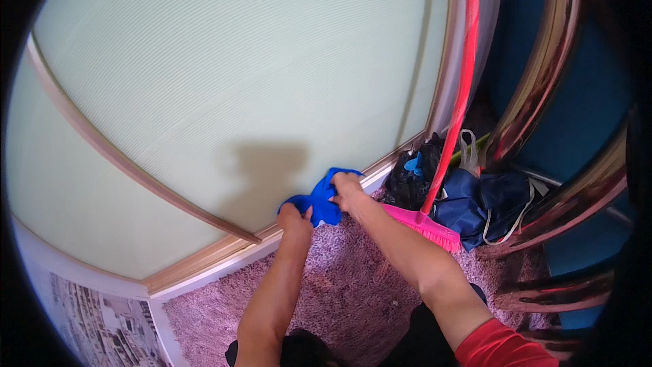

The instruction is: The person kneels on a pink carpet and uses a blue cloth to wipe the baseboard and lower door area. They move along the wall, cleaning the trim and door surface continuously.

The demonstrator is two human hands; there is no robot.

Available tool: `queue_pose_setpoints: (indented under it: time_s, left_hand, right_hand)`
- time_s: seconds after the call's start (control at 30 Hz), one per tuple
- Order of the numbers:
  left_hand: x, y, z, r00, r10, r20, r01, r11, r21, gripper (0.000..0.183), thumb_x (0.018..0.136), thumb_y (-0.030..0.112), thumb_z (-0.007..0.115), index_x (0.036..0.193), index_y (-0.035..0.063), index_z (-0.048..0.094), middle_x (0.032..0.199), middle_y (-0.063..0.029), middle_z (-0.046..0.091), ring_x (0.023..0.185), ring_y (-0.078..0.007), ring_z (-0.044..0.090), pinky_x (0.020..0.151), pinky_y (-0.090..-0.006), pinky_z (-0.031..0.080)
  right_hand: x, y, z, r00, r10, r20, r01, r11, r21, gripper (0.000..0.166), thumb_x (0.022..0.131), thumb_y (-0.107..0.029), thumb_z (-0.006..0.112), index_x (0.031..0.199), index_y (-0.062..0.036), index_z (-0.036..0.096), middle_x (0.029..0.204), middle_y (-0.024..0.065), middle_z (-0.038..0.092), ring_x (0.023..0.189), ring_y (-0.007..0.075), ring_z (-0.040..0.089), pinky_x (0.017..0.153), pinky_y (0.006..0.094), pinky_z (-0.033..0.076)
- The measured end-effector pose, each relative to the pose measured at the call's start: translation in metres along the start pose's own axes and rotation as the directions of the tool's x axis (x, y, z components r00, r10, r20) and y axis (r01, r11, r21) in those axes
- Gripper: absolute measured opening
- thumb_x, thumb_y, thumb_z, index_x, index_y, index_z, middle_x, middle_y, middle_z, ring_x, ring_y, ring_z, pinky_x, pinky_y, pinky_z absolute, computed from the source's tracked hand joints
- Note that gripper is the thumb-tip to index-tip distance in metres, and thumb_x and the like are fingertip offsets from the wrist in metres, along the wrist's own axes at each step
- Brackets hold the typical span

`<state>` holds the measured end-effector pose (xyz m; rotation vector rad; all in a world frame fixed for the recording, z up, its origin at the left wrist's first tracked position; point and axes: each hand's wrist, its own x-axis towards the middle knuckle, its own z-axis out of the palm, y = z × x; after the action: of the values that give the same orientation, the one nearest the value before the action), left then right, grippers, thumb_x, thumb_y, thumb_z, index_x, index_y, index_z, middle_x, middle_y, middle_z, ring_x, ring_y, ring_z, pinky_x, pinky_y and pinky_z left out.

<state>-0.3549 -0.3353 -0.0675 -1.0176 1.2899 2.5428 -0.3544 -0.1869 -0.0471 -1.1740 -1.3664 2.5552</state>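
A bright blue cloth [320,203] is bunched between my two hands, at the foot of a pale green ribbed sliding door panel [244,76]. My left hand [295,221] grips its left end, close to the door's bottom rail. Around the right part of the cloth, my right hand [347,191] is closed, a little higher in the picture. Folds of the cloth hide some of my fingertips. The cloth lies over part of the bottom track [214,260]; whether it presses on the panel is hard to tell.
A pink broom [425,224] with a red handle [462,86] stands right of my right arm. Behind it are a black plastic bag [402,183] and a navy fabric bag [458,204]. Shiny curved trim [545,61] edges the right side. Mauve shaggy carpet [346,285] covers the floor.
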Motion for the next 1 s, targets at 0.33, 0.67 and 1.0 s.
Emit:
queue_pose_setpoints:
  time_s: [0.33,0.67,1.0]
  left_hand:
    - [0.038,0.015,-0.055,0.946,0.224,-0.234,-0.203,0.973,0.114,0.032,0.085,0.012,0.051,0.115,0.0015,0.057,0.117,-0.0118,0.06,0.098,-0.0281,0.06,0.081,-0.0456,0.051]
    - [0.006,-0.075,0.049,0.992,-0.114,-0.062,0.119,0.988,0.093,0.025,0.076,0.002,0.063,0.1,0.0053,0.057,0.096,-0.01,0.061,0.078,-0.0227,0.058,0.055,-0.0333,0.041]
    - [0.009,-0.05,0.003,0.977,0.082,-0.198,-0.053,0.988,0.146,0.013,0.077,0.006,0.057,0.088,0.0006,0.061,0.085,-0.0064,0.062,0.067,-0.0189,0.056,0.053,-0.0337,0.044]
  right_hand:
    - [0.001,0.049,0.021,0.996,0.091,0.012,-0.091,0.996,-0.015,0.026,0.084,-0.009,0.053,0.108,0.0019,0.054,0.109,0.0188,0.055,0.098,0.0343,0.056,0.081,0.0568,0.049]
    - [0.094,-0.002,-0.118,0.897,-0.312,-0.314,0.265,0.947,-0.182,0.014,0.087,-0.012,0.054,0.101,-0.011,0.057,0.095,0.0075,0.059,0.091,0.0264,0.056,0.076,0.0488,0.048]
    - [0.047,0.045,-0.043,0.896,-0.34,-0.286,0.164,0.852,-0.497,0.034,0.078,-0.014,0.052,0.108,-0.0007,0.062,0.101,0.0181,0.065,0.09,0.0321,0.062,0.078,0.0409,0.049]
